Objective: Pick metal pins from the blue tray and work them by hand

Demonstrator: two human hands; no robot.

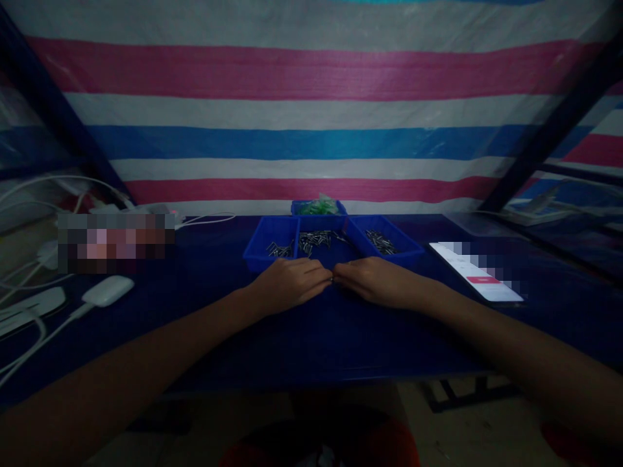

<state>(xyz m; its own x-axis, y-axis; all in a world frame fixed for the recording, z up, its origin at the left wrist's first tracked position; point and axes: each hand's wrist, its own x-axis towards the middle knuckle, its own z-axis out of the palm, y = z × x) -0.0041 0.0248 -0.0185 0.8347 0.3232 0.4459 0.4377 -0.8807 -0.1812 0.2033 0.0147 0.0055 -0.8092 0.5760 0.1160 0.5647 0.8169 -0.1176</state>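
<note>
Together, the left hand [291, 280] and right hand [377, 280] rested on the blue counter [311, 344], fingertips meeting at a tiny metal piece [333, 279] pinched between them; both were curled closed around it, though the piece itself was nearly too small to make out. At twelve o'clock from the hands sat three blue bins: the left bin [270, 243], the middle bin [318, 241] and the right bin [384, 241], each holding small metal pins. Behind them, a fourth bin [318, 207] held green bits. A phone [474, 271] lay at three o'clock, a white charger [107, 290] at nine. Such a pin is probably light, stiff and slippery, best taken by the fingertips across its shaft.
</note>
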